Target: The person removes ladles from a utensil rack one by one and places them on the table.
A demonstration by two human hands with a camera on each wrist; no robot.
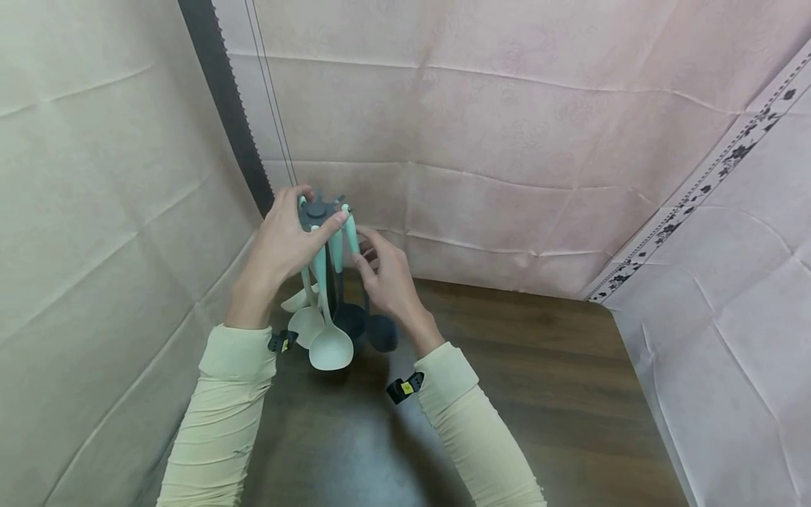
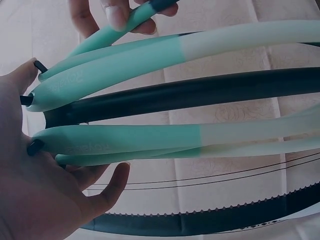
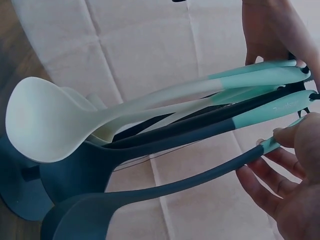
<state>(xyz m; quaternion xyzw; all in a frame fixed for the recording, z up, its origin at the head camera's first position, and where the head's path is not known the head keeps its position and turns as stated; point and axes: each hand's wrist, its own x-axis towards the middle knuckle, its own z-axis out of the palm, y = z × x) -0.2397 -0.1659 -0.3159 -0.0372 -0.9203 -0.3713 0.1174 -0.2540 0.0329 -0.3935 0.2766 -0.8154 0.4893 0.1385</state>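
A dark rotating utensil stand (image 1: 317, 210) with hooks around its top carries several kitchen utensils with mint handles. My left hand (image 1: 275, 239) grips the top of the stand, its thumb on the right side and its fingers on the left. With thumb and fingers, my right hand (image 1: 388, 276) pinches the mint handle of a dark ladle (image 3: 175, 185) at the stand's right side. The top end of this ladle is close to a hook; whether it hangs there is hard to see. A white ladle (image 1: 331, 350) hangs at the front, beside another dark utensil (image 3: 75, 167).
The stand is on a brown wooden table (image 1: 538, 373), near its back left corner. Pale creased cloth (image 1: 494, 155) forms the back wall, with more cloth at both sides. A dark strip (image 1: 222, 91) runs down the left corner.
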